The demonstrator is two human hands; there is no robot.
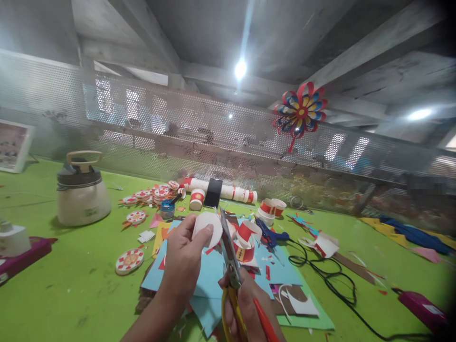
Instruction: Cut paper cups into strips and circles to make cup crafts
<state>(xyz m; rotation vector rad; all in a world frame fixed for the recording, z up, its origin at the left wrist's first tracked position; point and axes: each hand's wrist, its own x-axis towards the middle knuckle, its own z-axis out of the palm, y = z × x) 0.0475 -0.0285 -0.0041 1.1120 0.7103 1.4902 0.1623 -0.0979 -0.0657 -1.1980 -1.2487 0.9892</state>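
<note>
A round white paper disc (209,228) is pinched in my left hand (187,251), with the thumb across its face. My right hand (249,304) is wrapped round the yellow handles of a pair of scissors (230,247), whose blades point up and away beside the disc's right edge. A red-orange pen-like item (264,319) also shows at my right hand. Beneath both hands lie light blue paper sheets (210,278) with red scraps. Cut pieces of a red and white paper cup (245,232) stand just right of the blades.
A blue glue gun (271,233) trails a black cord (331,280) to the right. Behind are a black phone (213,193), a paper cup (197,199), a roll of cups (231,190) and a blue jar (167,209). Decorated discs (130,261) and a kettle (83,194) stand left.
</note>
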